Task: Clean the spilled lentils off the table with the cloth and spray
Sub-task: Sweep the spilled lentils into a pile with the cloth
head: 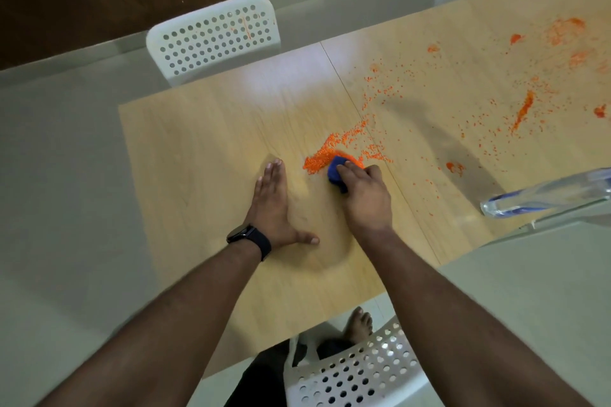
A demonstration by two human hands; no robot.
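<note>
We see: right hand (365, 198) grips wadded blue cloth (336, 172) against orange lentil pile (319, 160), frame centre | left hand (272, 205) flat, fingers straight, on light wooden table (198, 149)

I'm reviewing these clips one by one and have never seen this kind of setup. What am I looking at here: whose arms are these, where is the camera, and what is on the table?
There is no machine here. One camera is worn on a person's head and looks down, so the two arms reaching in from the bottom are that person's own. The left hand, with a dark watch on its wrist, lies flat on the wooden table with straight fingers. The right hand grips a bunched blue cloth and presses it against a pile of orange lentils. More lentils are scattered across the table's right side. A clear spray bottle lies at the right edge. White perforated chairs stand around the table.
</note>
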